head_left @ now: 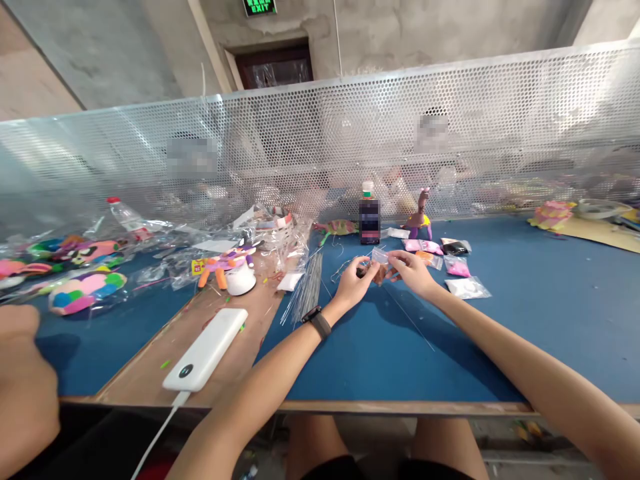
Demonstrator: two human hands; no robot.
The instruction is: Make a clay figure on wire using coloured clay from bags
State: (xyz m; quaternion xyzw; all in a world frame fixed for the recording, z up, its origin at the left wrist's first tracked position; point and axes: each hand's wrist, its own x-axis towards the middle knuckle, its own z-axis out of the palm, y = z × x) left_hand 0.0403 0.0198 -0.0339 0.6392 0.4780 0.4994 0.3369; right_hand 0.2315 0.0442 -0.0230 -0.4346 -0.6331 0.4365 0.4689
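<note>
A small clear plastic bag [380, 256] with something brown in it is held up over the blue table. My left hand [355, 283], with a dark band on the wrist, pinches its left side; something dark shows by the fingertips. On the other side my right hand [413, 272] grips the bag between thumb and fingers. Beneath them a thin wire [410, 321] lies on the table. Right of my hands are small bags, among them a pink one [457, 266], a black one [455, 247] and a white one [468, 287].
Left of my hands lies a bundle of thin wires [307, 287]. Behind stand a phone [370, 223] against a bottle and a clay figure [420, 219]. A white power bank [207, 350] lies near the front edge. A perforated metal screen [320, 127] closes the back. Another person's hand [23, 373] is at left.
</note>
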